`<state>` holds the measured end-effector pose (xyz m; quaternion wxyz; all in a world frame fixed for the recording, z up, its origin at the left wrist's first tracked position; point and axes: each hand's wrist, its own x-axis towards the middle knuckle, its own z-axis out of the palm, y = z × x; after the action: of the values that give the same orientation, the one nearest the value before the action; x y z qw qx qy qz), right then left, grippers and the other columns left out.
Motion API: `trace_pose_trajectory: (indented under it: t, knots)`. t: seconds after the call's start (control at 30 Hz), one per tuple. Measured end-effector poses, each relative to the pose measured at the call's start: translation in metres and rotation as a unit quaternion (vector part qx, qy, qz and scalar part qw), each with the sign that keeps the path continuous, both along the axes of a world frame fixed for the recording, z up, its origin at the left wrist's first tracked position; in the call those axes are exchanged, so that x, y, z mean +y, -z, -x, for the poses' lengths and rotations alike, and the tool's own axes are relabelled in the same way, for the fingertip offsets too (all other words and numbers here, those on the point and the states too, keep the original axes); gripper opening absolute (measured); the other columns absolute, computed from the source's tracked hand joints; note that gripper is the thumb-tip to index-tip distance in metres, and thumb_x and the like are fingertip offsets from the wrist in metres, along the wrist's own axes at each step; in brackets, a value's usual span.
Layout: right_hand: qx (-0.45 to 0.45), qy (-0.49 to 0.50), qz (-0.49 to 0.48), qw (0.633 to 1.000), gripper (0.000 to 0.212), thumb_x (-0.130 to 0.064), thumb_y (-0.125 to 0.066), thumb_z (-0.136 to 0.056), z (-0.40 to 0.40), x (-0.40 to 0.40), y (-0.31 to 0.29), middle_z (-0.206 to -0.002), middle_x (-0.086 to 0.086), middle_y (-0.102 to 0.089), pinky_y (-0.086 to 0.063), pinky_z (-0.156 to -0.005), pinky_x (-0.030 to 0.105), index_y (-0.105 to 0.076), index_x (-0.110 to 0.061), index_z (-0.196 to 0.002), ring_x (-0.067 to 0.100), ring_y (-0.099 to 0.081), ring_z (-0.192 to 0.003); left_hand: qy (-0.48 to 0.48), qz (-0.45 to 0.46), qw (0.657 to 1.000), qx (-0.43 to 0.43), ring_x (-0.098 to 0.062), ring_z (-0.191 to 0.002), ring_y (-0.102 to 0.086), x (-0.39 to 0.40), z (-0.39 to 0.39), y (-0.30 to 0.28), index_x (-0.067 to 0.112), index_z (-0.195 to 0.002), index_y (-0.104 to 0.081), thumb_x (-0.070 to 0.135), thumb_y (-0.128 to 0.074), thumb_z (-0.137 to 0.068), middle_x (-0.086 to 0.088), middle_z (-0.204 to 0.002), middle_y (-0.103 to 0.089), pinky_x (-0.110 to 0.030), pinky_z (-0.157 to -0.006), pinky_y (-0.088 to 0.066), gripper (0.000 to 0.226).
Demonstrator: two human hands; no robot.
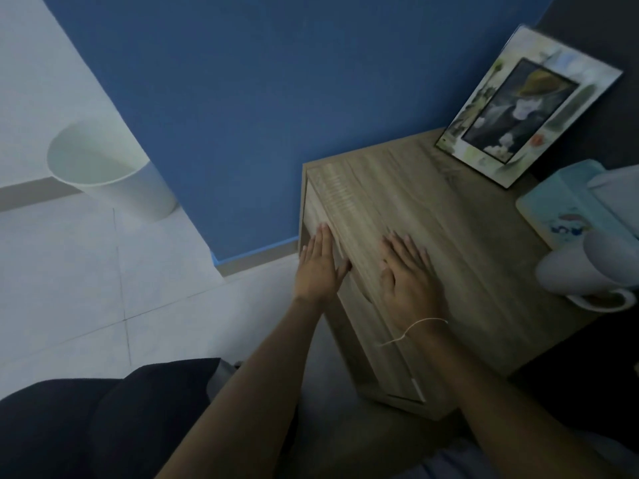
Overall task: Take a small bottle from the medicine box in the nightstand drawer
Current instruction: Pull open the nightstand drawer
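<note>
A light wooden nightstand (460, 236) stands against a blue wall. Its drawer front (363, 316) faces left and looks shut, so the medicine box and the small bottle are hidden. My left hand (320, 266) lies flat against the upper edge of the drawer front, fingers straight and together, thumb hooked at the top edge. My right hand (409, 274) rests palm down on the nightstand top near that same edge, fingers spread. Neither hand holds anything. A thin white string circles my right wrist.
On the nightstand top stand a picture frame (529, 108) at the back, a light blue tissue box (567, 205) and a white mug (587, 274) at the right. A white waste bin (110, 167) sits on the tiled floor to the left. Dark trousers fill the lower left.
</note>
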<state>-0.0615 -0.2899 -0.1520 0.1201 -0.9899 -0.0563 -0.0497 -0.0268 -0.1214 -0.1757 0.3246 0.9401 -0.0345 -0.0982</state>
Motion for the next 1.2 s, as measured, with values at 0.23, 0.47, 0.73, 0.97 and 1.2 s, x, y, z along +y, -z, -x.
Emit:
trace_pose_trajectory:
  t: [0.23, 0.47, 0.73, 0.97, 1.2]
  knots:
    - [0.000, 0.005, -0.007, 1.000, 0.050, -0.034, -0.019, -0.098, 0.000, 0.000, 0.001, -0.154, -0.001, -0.033, -0.016, -0.120, 0.044, -0.031, -0.022, -0.145, 0.016, -0.018, -0.146, -0.016, 0.039, 0.999, 0.004, -0.022, -0.150, -0.006, -0.004, 0.003, 0.004, 0.013, -0.152, 0.003, 0.042, -0.042, -0.097, -0.005, -0.163, -0.002, -0.044, -0.123, -0.009, 0.077]
    - [-0.005, 0.007, -0.004, 1.000, 0.050, -0.031, -0.021, -0.097, -0.003, 0.000, 0.004, -0.153, 0.000, -0.034, -0.014, -0.119, 0.040, -0.033, -0.021, -0.144, 0.017, -0.021, -0.145, -0.032, 0.016, 0.999, -0.016, -0.021, -0.150, -0.005, 0.014, 0.012, 0.005, 0.016, -0.151, 0.006, 0.048, -0.036, -0.097, -0.002, -0.163, 0.000, -0.040, -0.122, -0.008, 0.075]
    - [-0.001, 0.000, -0.015, 1.000, 0.051, -0.031, -0.022, -0.095, -0.001, -0.001, 0.000, -0.154, 0.000, -0.033, -0.012, -0.119, 0.039, -0.030, -0.022, -0.144, 0.017, -0.021, -0.145, 0.021, -0.108, 0.991, -0.079, -0.024, -0.147, 0.013, 0.060, 0.026, -0.004, 0.017, -0.150, 0.010, 0.043, -0.036, -0.099, -0.005, -0.161, 0.013, -0.038, -0.119, 0.001, 0.074]
    - [-0.002, -0.004, -0.020, 1.000, 0.048, -0.024, -0.030, -0.096, 0.001, 0.000, -0.006, -0.154, 0.001, -0.034, -0.013, -0.119, 0.039, -0.034, -0.020, -0.144, 0.018, -0.022, -0.145, 0.051, -0.210, 0.972, -0.090, -0.021, -0.149, 0.007, 0.093, 0.039, -0.018, 0.014, -0.151, 0.004, 0.028, -0.027, -0.103, -0.006, -0.162, 0.006, -0.035, -0.116, 0.004, 0.060]
    - [-0.001, -0.007, -0.011, 1.000, 0.047, -0.023, -0.031, -0.096, 0.003, 0.003, -0.012, -0.152, 0.003, -0.036, -0.016, -0.119, 0.041, -0.037, -0.017, -0.143, 0.020, -0.024, -0.144, 0.023, -0.228, 0.972, -0.046, -0.021, -0.149, 0.006, 0.119, 0.059, -0.030, 0.015, -0.151, 0.006, 0.028, -0.024, -0.103, -0.004, -0.162, 0.007, -0.039, -0.120, -0.002, 0.058]
